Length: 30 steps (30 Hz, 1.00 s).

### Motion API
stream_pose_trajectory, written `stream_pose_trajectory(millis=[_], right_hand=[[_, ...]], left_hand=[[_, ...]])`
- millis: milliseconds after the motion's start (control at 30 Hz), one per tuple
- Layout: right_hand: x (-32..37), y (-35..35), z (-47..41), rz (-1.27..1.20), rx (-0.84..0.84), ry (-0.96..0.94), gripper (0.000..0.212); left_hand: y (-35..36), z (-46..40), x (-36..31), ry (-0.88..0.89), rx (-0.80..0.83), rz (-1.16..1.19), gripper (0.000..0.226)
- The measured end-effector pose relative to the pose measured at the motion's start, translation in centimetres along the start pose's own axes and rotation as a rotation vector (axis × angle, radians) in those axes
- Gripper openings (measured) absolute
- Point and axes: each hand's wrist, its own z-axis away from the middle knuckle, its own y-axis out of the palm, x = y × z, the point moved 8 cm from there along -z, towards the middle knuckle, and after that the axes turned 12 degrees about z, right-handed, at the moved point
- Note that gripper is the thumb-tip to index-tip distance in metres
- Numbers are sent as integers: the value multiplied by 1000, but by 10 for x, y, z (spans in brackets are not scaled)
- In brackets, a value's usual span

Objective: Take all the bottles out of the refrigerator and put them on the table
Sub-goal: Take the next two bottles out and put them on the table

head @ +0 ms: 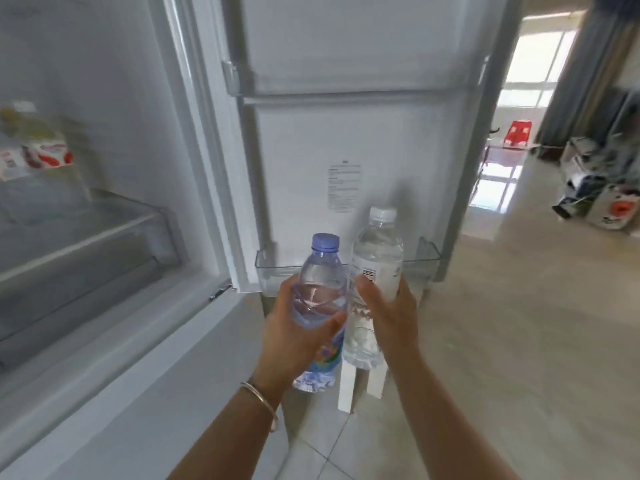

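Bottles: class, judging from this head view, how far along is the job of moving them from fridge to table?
Done: two bottles are out of the door shelf. In hand: the left hand holds the blue-cap bottle, the right hand the white-cap bottle. Left: neither is on a table; none is in view.

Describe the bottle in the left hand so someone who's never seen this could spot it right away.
Find the open refrigerator door; two clear water bottles are held up before its lowest door shelf. The left hand grips the blue-capped bottle. It has a colourful lower label, unlike the taller white-capped bottle beside it.
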Motion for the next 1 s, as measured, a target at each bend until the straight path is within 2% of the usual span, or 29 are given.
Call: stream_pose_trajectory(millis=[167, 267, 367, 500, 567, 633, 833, 933, 1000], right_hand=[[-35, -136, -12, 2, -130, 55, 31], [-56, -221, -25, 40, -153, 78, 37], [-78, -299, -45, 81, -188, 117, 34], [-105, -374, -75, 122, -254, 178, 51], [-119, -398, -95, 140, -261, 205, 58], [-130, -414, -121, 147, -264, 212, 64], [-161, -434, -221, 165, -265, 187, 36], [-172, -430, -287, 179, -246, 162, 38], [-178, -422, -335, 183, -224, 163, 42]], left_hand=[[133, 9, 3, 17, 142, 19, 72], [212, 17, 11, -4, 150, 64, 58], [287, 21, 25, -52, 121, 120, 57], [373, 14, 40, -105, 159, 143, 58], [408, 5, 45, -111, 189, 125, 63], [436, -13, 53, -118, 200, 106, 59], [489, -103, 87, -81, 102, 110, 50], [513, -160, 105, -59, 102, 106, 50], [527, -201, 116, -55, 103, 83, 65]])
